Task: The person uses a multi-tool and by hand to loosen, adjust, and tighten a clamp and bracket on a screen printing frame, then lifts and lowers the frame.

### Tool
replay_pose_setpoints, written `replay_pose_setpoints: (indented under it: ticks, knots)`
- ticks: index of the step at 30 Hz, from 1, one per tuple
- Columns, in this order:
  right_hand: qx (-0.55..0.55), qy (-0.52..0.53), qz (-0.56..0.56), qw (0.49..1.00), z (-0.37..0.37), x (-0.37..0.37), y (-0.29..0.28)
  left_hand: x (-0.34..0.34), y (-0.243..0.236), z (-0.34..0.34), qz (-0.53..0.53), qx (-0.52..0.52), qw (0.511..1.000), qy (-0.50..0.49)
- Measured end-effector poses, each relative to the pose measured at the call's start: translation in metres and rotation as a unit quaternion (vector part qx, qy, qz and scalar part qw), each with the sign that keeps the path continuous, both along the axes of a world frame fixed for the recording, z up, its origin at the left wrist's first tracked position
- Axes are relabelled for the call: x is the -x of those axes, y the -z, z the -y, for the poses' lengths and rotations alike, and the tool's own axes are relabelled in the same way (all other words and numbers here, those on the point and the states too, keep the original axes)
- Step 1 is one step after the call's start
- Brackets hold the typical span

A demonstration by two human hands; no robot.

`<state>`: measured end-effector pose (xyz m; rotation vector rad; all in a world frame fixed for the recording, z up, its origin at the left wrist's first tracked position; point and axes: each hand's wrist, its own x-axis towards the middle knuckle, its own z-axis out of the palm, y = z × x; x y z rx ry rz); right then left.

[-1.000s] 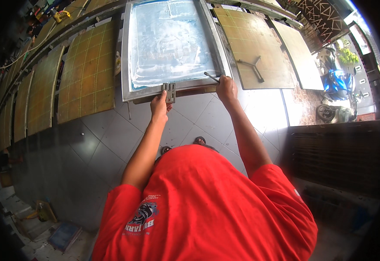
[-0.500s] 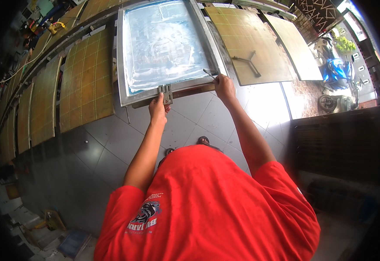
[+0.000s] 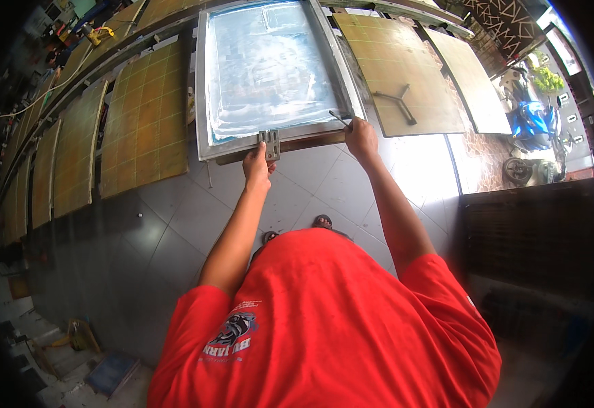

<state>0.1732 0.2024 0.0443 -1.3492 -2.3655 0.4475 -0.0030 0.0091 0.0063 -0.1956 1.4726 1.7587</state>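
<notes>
Slotted metal bracket [image 3: 269, 145], one, near the middle of the grey screen frame's [image 3: 203, 88] near edge, long axis running away from the wearer; pinched by the left hand [image 3: 259, 167], thumb above, fingers partly hidden. Dark slim tool [image 3: 339, 120], one, gripped in the right hand [image 3: 362, 139] beside the near right corner, tip pointing away and leftward, rear end concealed. Frame's far edge: cut off.
</notes>
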Motion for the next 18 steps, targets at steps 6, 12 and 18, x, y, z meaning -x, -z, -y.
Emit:
replay_pose_setpoints:
  ticks: [6, 12, 18]
  knots:
    - [-0.005, 0.025, 0.029, 0.999, 0.0, 0.011, -0.003, 0.001, -0.001, 0.002, 0.005, -0.012, 1.0, -0.023]
    - [-0.029, 0.022, 0.035, 0.999, 0.005, 0.0, 0.013, 0.0, 0.0, 0.007, -0.022, 0.004, 0.999, -0.028]
    - [-0.002, -0.001, 0.045, 0.999, 0.0, 0.003, 0.005, -0.002, -0.005, 0.006, -0.136, 0.031, 0.989, 0.038]
